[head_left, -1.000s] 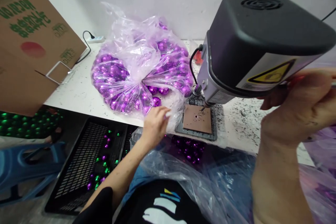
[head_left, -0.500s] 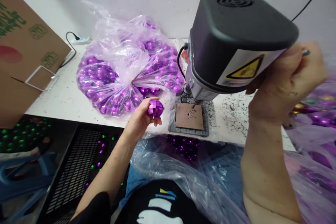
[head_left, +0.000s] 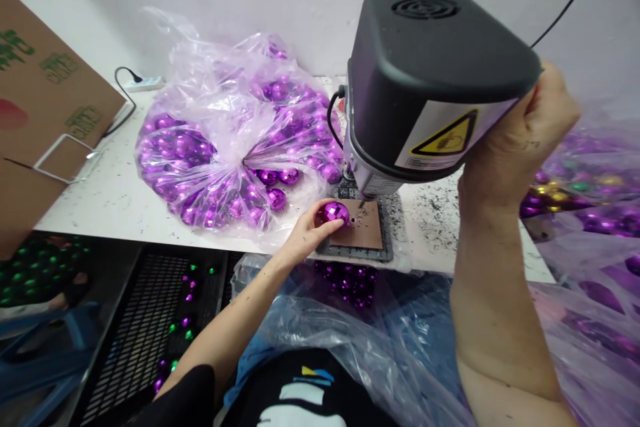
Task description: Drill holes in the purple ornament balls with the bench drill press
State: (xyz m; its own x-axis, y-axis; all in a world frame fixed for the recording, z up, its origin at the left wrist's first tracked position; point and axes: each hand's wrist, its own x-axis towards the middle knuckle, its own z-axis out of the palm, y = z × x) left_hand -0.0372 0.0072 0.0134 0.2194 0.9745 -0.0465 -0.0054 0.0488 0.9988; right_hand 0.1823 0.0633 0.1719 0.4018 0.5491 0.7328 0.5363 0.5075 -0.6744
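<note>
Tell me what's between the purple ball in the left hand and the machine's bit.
In the head view, a strip of the brown board, with its small dark hole, shows between the purple ball and the bit.

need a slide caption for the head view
Left hand holding a faceted purple ball at the brown board, right hand beside the black machine.

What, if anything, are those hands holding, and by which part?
The left hand holds a shiny purple ball by its left side, thumb across the near face. The right hand is beside the black machine; any grip there is hidden.
</note>
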